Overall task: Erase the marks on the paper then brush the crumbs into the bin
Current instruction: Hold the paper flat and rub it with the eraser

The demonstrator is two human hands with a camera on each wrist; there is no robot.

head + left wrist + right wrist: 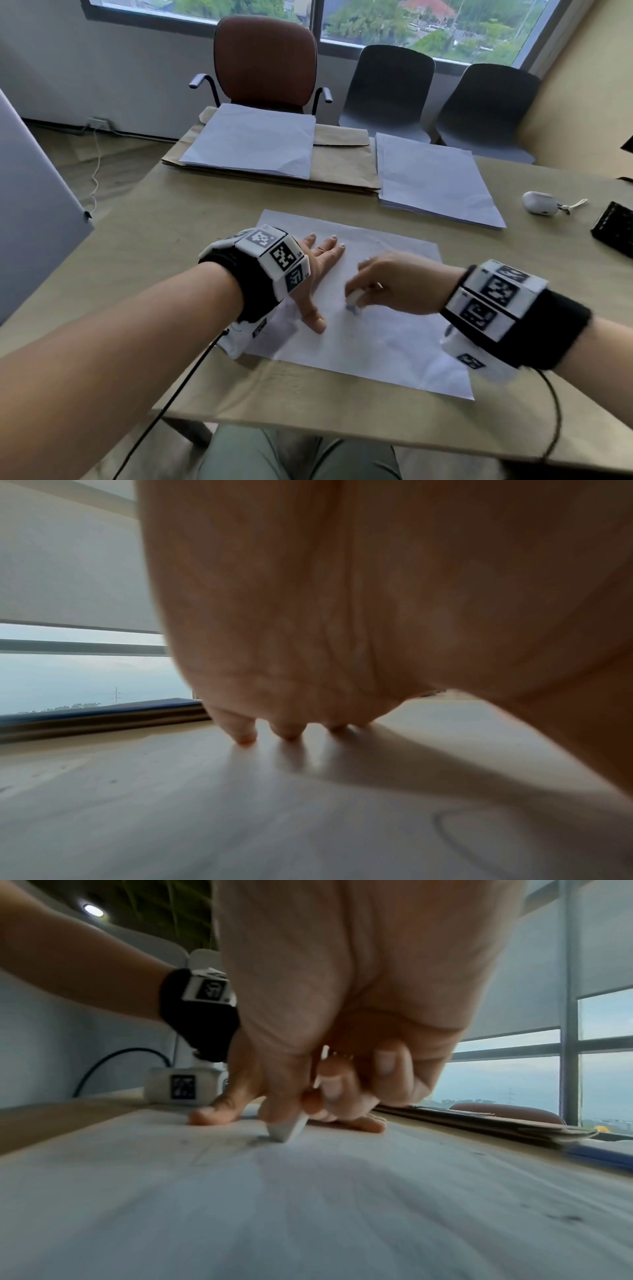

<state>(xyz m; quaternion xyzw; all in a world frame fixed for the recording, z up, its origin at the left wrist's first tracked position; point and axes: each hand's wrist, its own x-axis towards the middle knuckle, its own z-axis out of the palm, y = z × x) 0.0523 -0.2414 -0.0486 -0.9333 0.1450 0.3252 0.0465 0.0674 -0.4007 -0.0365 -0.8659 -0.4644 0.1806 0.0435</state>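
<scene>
Right hand pinches blunt white eraser; flat left hand pins smooth paper.

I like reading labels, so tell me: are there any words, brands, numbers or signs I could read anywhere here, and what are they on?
No readable words, brands or numbers.
Left wristband: black-and-white square code patterns, not letters; tiny characters at one edge, too small to read.
Right wristband: the same kind of code patterns, blurred.
Sheet of paper: only faint pencil marks, no writing.
Eraser in the right hand: no print visible.
</scene>
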